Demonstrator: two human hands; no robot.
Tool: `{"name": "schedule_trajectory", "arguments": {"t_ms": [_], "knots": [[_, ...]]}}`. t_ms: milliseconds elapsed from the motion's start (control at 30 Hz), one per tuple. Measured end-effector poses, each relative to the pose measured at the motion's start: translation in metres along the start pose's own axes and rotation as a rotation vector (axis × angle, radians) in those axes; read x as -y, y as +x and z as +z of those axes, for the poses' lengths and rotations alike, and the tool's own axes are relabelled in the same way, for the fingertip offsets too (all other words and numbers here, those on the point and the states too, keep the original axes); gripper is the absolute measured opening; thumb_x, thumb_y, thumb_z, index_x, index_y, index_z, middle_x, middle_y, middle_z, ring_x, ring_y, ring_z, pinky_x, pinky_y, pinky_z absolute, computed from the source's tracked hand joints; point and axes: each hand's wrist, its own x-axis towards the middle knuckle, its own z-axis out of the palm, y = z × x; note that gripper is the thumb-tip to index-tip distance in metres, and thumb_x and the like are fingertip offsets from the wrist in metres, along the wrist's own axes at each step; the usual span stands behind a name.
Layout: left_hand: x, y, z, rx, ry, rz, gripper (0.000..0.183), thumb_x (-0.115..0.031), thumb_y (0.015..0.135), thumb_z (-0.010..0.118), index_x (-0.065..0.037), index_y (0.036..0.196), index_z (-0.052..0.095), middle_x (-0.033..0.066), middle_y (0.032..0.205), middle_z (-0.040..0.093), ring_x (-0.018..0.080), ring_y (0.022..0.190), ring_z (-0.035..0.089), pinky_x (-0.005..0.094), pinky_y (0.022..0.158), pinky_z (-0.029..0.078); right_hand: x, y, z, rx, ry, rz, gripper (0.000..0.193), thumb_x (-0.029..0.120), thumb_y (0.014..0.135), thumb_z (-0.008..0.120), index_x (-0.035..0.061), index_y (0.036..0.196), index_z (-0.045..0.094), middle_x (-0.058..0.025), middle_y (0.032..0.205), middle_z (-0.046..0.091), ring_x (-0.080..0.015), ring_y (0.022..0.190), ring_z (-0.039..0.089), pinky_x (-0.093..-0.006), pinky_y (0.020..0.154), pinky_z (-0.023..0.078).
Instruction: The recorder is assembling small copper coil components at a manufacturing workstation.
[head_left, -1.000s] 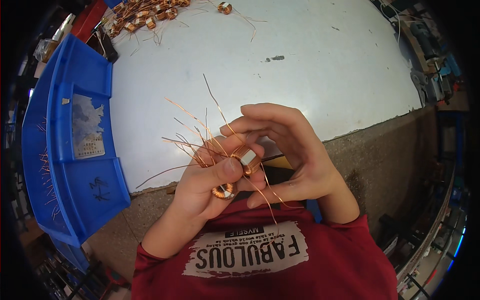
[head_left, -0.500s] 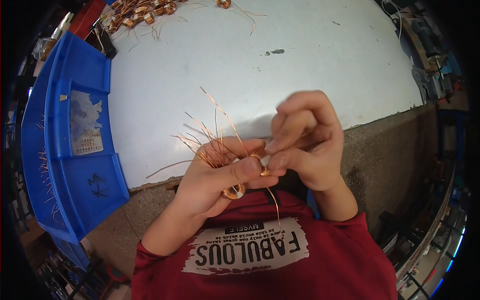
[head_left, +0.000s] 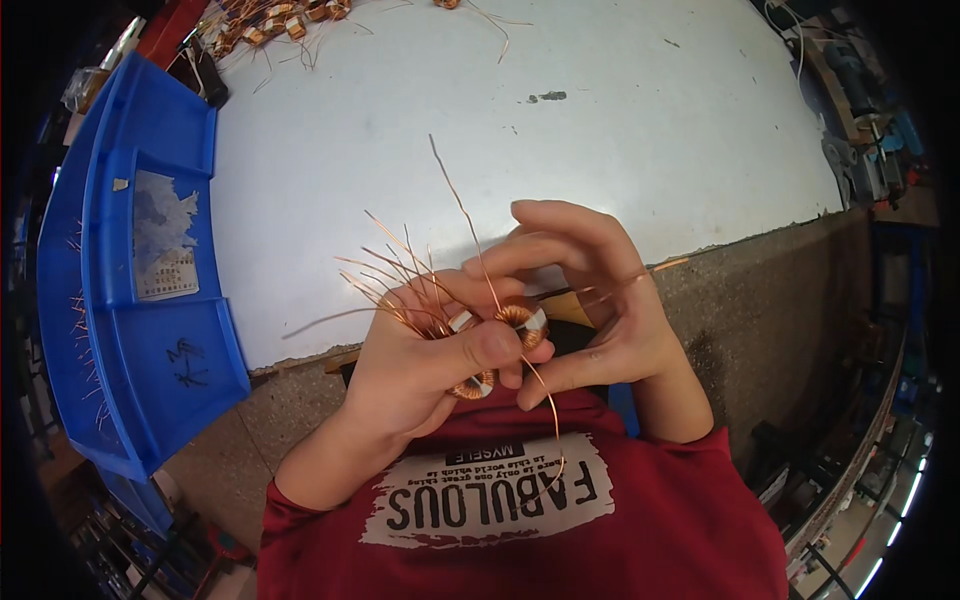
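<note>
Left hand clamped on copper-wound toroidal coils, right hand cupped open.
At the near edge of the white tabletop, thumb and curled fingers pinch the coils; the other hand's fingers and thumb arch apart beside them.

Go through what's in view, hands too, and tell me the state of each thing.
Left hand, closed around coils
Right hand, open, fingers curved
Coil between both hands, wound, wire ends loose
Far coils, loosely heaped
Blue bin, uncovered
Bin label, torn
White table, near edge chipped
</note>
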Motion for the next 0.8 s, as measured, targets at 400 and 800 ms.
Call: {"name": "schedule_trajectory", "arguments": {"t_ms": [400, 800], "knots": [[0.005, 0.0, 0.014, -0.104, 0.097, 0.067, 0.02, 0.007, 0.072, 0.068, 0.006, 0.089, 0.058, 0.017, 0.083, 0.064, 0.0188, 0.073, 0.064, 0.0202, 0.06, 0.053, -0.011, 0.002, 0.006, -0.119, 0.348, -0.096, 0.072, 0.008, 0.06, 0.079, 0.003, 0.121, 0.042, -0.0051, 0.075, 0.058, -0.0107, 0.07, 0.051, -0.0235, 0.063, 0.039], [0.011, -0.016, 0.012, -0.019, 0.655, 0.252, 0.022, 0.013, 0.07, 0.066, 0.004, 0.089, 0.058, 0.0162, 0.087, 0.064, 0.0168, 0.074, 0.064, 0.0194, 0.066, 0.052, 0.014, -0.007, 0.005, 0.068, -0.146, 0.201, 0.022, 0.016, 0.089, 0.041, 0.0034, 0.097, 0.057, 0.0, 0.06, 0.051, -0.0058, 0.05, 0.04, -0.0187, 0.048, 0.033]]}}
